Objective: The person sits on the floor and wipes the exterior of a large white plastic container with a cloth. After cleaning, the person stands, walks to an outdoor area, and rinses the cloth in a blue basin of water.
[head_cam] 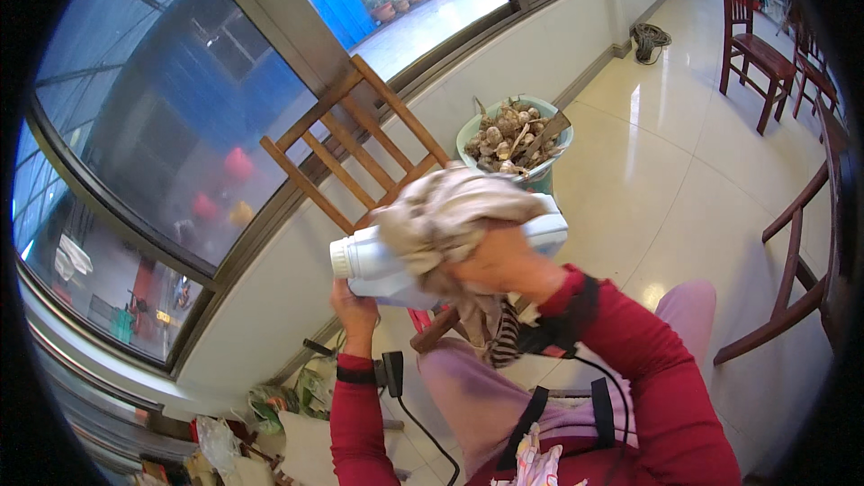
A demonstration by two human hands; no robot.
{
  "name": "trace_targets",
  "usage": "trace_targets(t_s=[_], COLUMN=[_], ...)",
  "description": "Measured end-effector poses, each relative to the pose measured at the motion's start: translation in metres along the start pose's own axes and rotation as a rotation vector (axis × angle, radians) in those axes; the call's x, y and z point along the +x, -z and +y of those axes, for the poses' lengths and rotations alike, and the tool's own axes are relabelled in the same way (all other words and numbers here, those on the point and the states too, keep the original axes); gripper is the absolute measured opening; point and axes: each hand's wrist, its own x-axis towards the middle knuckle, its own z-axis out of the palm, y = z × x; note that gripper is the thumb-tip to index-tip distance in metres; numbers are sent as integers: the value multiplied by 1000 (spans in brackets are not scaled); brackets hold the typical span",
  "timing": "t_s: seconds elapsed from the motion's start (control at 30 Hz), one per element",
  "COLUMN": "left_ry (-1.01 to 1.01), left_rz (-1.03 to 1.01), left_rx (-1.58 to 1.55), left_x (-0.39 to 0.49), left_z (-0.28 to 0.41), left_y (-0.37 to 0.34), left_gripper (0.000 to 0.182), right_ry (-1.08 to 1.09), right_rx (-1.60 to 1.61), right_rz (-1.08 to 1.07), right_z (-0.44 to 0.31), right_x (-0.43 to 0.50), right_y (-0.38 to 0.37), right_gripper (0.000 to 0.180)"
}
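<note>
A white plastic bottle point(364, 256) with a ribbed cap lies sideways in front of me. My left hand point(356, 310) grips it from below near the cap end. My right hand point(499, 260) presses a crumpled beige cloth point(445, 209) onto the bottle's upper side; the cloth is blurred and covers the bottle's middle. One end of the cloth hangs down beside a striped cloth point(506, 337). Behind the bottle stands a wooden slatted chair point(368, 148).
A pale green basin point(466, 138) heaped with dried bulbs stands by the wall. Dark red wooden chairs point(763, 54) are at the right. Plastic bags point(219, 442) lie lower left, and a coiled rope point(649, 40) is on the floor farther off. Windows line the left.
</note>
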Motion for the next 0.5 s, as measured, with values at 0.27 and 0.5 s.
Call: trace_targets(t_s=[0.27, 0.5], left_ry=[-17, -247], left_rz=[11, 20], left_rx=[94, 199], left_x=[2, 2], left_z=[-5, -1], left_y=[-3, 5], left_gripper=[39, 33], right_ry=[-247, 58], right_rx=[-295, -107], right_rz=[-29, 101], right_z=[59, -52], right_x=[-49, 28], right_y=[52, -37], right_gripper=[43, 45])
